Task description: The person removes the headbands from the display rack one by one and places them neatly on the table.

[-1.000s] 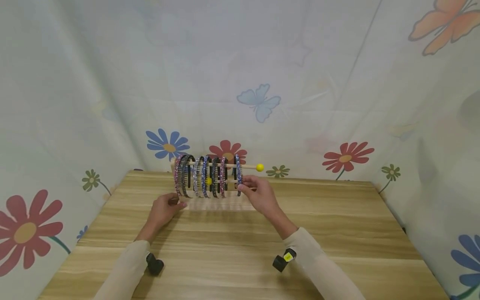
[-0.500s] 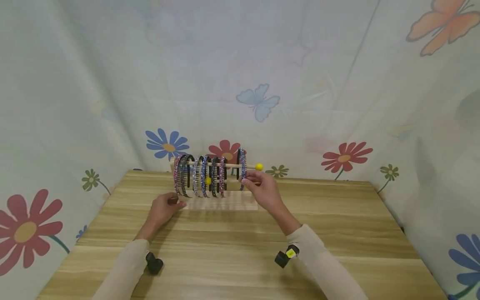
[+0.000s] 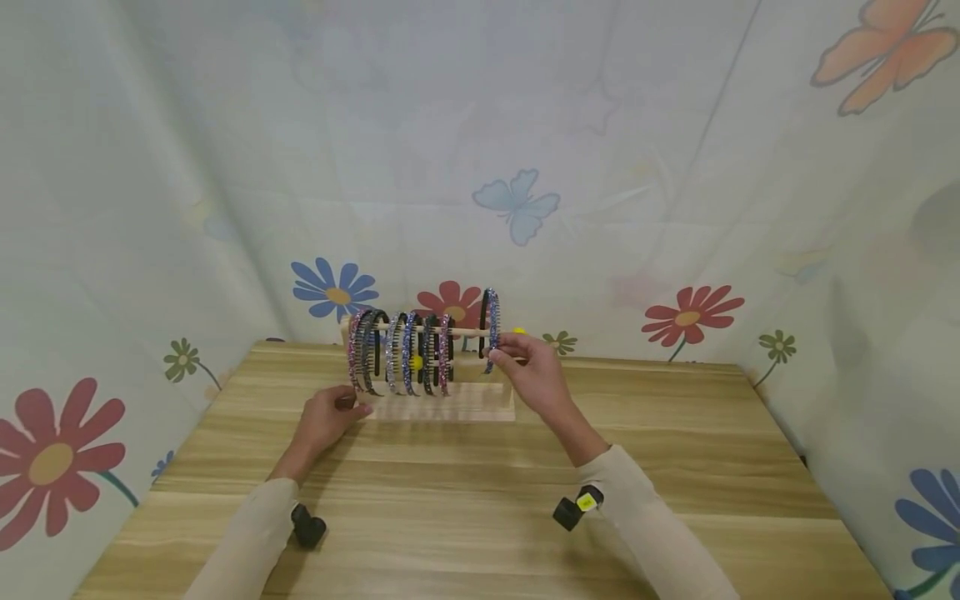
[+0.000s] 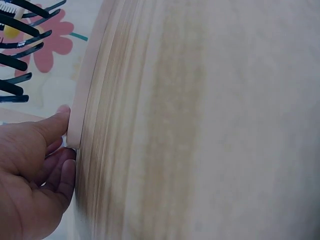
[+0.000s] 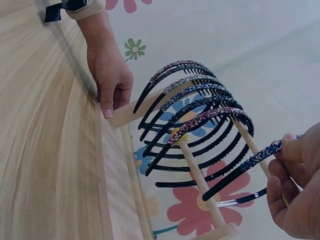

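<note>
My right hand (image 3: 542,377) pinches a blue glittery headband (image 3: 494,318) between thumb and fingers, toward the right end of a wooden headband rack (image 3: 457,402). In the right wrist view that headband (image 5: 261,156) stands apart from the others, its arms on either side of a wooden rod (image 5: 248,137). Several glittery toothed headbands (image 3: 411,354) in pink, dark, silver and blue hang side by side on the rack's left part. At the rack's left end my left hand (image 3: 324,427) grips the corner of the base, thumb on its front face in the left wrist view.
The rack stands on a wood-grain table (image 3: 450,508). A yellow ball (image 3: 519,332) caps the upper rod, partly behind my right hand; another yellow ball (image 3: 417,362) shows among the headbands. Behind hangs a printed curtain (image 3: 600,208) with flowers and butterflies.
My right hand has moved right and slightly up along the rack with the blue headband, which is now farther from the others. My left hand has stayed at the rack's left end.
</note>
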The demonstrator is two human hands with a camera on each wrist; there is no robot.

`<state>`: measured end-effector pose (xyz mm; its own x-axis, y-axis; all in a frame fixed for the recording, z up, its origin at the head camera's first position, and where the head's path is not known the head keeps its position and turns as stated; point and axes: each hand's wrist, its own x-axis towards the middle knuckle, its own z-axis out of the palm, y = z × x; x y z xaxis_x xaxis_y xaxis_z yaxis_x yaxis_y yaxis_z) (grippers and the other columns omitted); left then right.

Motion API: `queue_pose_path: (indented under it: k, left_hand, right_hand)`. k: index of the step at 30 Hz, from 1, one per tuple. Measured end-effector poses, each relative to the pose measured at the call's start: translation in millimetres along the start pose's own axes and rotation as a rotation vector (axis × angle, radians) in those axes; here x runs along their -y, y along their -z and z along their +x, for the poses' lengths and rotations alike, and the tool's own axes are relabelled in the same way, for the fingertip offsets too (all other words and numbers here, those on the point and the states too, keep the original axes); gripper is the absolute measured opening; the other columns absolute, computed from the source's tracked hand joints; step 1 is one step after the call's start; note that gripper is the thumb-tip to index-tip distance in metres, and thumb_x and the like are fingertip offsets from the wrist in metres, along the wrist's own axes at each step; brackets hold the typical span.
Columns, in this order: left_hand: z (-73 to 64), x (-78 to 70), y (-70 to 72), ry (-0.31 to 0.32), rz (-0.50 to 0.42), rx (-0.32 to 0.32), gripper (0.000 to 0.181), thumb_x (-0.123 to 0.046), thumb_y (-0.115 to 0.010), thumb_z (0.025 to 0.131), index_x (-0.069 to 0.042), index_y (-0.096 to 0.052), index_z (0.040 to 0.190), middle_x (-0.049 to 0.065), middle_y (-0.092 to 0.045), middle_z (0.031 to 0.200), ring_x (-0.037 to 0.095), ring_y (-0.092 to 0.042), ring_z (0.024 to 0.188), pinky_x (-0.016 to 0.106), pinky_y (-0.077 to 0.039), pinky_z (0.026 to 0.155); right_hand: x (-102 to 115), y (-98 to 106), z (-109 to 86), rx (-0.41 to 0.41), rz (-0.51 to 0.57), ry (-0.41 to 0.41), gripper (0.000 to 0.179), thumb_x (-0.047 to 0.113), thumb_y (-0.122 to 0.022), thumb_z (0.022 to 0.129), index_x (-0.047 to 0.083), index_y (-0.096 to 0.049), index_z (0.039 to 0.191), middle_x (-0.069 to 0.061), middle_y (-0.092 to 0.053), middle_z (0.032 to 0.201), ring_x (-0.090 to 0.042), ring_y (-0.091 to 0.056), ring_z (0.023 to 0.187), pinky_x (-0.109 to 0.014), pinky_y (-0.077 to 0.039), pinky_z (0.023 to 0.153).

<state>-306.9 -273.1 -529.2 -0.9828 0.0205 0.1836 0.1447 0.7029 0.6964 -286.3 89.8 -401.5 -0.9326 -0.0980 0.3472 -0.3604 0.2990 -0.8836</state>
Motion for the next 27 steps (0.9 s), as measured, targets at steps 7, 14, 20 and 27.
queue_pose_path:
  k: [7,14,20,27]
  left_hand:
    - [-0.7,-1.1,-0.3,0.006,-0.004,0.008,0.043,-0.025,-0.077,0.094,0.006,-0.068,0.121,0.03,-0.068,0.122,0.043,-0.069,0.11,0.056,-0.055,0.093]
    - [0.2,-0.3,-1.3,0.011,0.009,0.004,0.042,-0.026,-0.077,0.093,0.005,-0.069,0.12,0.028,-0.069,0.121,0.042,-0.069,0.11,0.056,-0.055,0.094]
    - [0.0,-0.6,-0.6,0.013,0.009,0.0,0.044,-0.026,-0.078,0.093,0.006,-0.069,0.121,0.029,-0.069,0.12,0.042,-0.069,0.11,0.057,-0.055,0.094]
    - [-1.1,-0.9,0.0,0.004,0.01,-0.001,0.043,-0.027,-0.078,0.093,0.005,-0.069,0.12,0.028,-0.07,0.12,0.042,-0.068,0.11,0.056,-0.054,0.094]
  right_hand:
    - [5,8,1.2,-0.003,0.003,0.033,0.022,0.01,-0.073,0.095,-0.002,-0.073,0.114,-0.015,-0.077,0.104,-0.028,-0.074,0.101,-0.039,-0.061,0.087]
    - [9,17,2.4,-0.009,-0.002,0.055,0.022,0.009,-0.072,0.096,-0.003,-0.072,0.114,-0.016,-0.077,0.104,-0.029,-0.074,0.101,-0.04,-0.061,0.085]
    - [15,25,3.4,-0.03,-0.015,0.059,0.025,0.009,-0.073,0.095,-0.005,-0.072,0.116,-0.017,-0.077,0.106,-0.031,-0.074,0.102,-0.04,-0.061,0.086]
    - [17,35,3.1,-0.058,-0.006,0.057,0.025,0.006,-0.073,0.094,-0.006,-0.072,0.116,-0.02,-0.076,0.107,-0.032,-0.074,0.102,-0.039,-0.061,0.087]
